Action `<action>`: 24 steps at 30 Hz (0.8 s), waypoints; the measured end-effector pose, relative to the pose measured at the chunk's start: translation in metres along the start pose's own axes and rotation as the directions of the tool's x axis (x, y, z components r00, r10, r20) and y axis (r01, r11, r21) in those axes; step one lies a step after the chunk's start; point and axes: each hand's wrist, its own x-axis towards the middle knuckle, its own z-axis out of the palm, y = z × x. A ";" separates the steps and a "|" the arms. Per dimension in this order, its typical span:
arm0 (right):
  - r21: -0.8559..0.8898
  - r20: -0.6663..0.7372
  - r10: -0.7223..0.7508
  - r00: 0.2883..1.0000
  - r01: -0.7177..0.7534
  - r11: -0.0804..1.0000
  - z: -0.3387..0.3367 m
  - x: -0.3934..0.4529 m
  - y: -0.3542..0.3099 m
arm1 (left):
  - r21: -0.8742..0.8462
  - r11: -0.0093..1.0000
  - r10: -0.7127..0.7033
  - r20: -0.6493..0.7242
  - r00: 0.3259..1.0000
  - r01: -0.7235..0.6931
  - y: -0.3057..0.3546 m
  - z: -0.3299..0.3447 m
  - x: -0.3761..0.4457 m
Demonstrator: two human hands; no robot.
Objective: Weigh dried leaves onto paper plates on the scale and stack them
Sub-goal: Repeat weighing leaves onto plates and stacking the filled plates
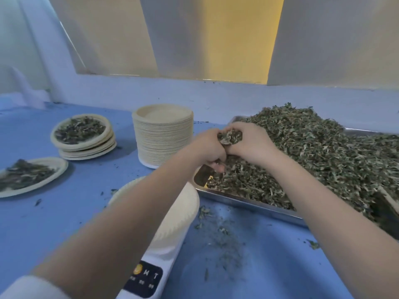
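A steel tray point(244, 201) at the right holds a big heap of dried leaves point(319, 147). My left hand point(207, 147) and my right hand point(252, 143) are cupped together over the tray's near-left corner, gripping a clump of leaves point(230, 136) between them. An empty paper plate point(181, 212) sits on the white scale point(146, 277) in front of me, partly hidden by my left forearm. A tall stack of empty paper plates point(164, 139) stands behind it. Left of that, filled plates are stacked point(83, 134). One more filled plate point(30, 175) lies alone at the far left.
The blue table point(248, 266) carries scattered leaf crumbs between scale and tray. A pale wall ledge point(216, 93) runs along the back. The scale's dark button panel point(144, 279) faces me at the bottom edge.
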 end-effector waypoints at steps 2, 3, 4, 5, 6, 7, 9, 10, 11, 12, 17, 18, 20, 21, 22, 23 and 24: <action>0.053 -0.012 -0.045 0.999 0.045 0.998 0.000 0.003 -0.022 | 0.072 0.997 0.036 -0.038 0.999 -0.033 0.005 -0.024 -0.014; 0.081 -0.002 -0.070 0.998 0.070 0.994 0.002 0.003 -0.034 | 0.114 0.993 0.038 -0.055 0.998 -0.032 0.005 -0.036 -0.023; 0.110 0.017 -0.096 0.995 0.093 0.990 0.006 0.003 -0.045 | 0.142 0.990 0.031 -0.067 0.997 -0.022 0.002 -0.049 -0.033; 0.136 0.043 -0.117 0.992 0.110 0.985 0.012 0.002 -0.056 | 0.146 0.989 0.014 -0.073 0.997 -0.003 -0.002 -0.060 -0.043; 0.155 0.073 -0.134 0.988 0.121 0.980 0.019 0.001 -0.066 | 0.128 0.991 -0.017 -0.068 0.998 0.026 -0.008 -0.070 -0.054; 0.174 0.103 -0.145 0.984 0.126 0.977 0.028 -0.002 -0.074 | 0.107 0.992 -0.056 -0.056 0.997 0.062 -0.015 -0.078 -0.065; 0.214 0.174 -0.167 0.971 0.128 0.968 0.045 -0.010 -0.085 | 0.085 0.986 -0.146 -0.009 0.989 0.146 -0.030 -0.089 -0.085; 0.226 0.225 -0.185 0.957 0.134 0.965 0.052 -0.015 -0.087 | 0.097 0.978 -0.190 0.023 0.981 0.187 -0.038 -0.092 -0.094; 0.227 0.290 -0.205 0.935 0.141 0.964 0.058 -0.018 -0.087 | 0.127 0.967 -0.230 0.047 0.972 0.222 -0.045 -0.095 -0.101; 0.218 0.367 -0.217 0.905 0.143 0.965 0.062 -0.021 -0.085 | 0.168 0.955 -0.260 0.067 0.963 0.246 -0.053 -0.099 -0.106; 0.142 0.563 -0.185 0.805 0.126 0.982 0.049 -0.023 -0.075 | 0.202 0.962 -0.216 0.163 0.963 0.182 -0.070 -0.117 -0.124; 0.142 0.555 -0.180 0.812 0.120 0.983 0.046 -0.023 -0.075 | 0.179 0.971 -0.186 0.161 0.969 0.156 -0.071 -0.119 -0.125; 0.174 0.529 -0.184 0.828 0.107 0.979 0.044 -0.022 -0.075 | 0.138 0.985 -0.120 0.087 0.989 0.108 -0.076 -0.121 -0.126; 0.192 0.508 -0.192 0.840 0.107 0.976 0.045 -0.022 -0.074 | 0.121 0.989 -0.087 0.020 0.996 0.084 -0.079 -0.121 -0.125; 0.202 0.476 -0.200 0.857 0.115 0.973 0.047 -0.022 -0.074 | 0.099 0.993 -0.060 -0.057 0.997 0.066 -0.082 -0.120 -0.124; 0.206 0.435 -0.206 0.876 0.126 0.970 0.049 -0.023 -0.073 | 0.071 0.996 -0.040 -0.133 0.990 0.050 -0.085 -0.117 -0.124; 0.213 0.395 -0.211 0.894 0.134 0.968 0.052 -0.023 -0.073 | 0.039 0.999 -0.024 -0.198 0.980 0.032 -0.089 -0.113 -0.123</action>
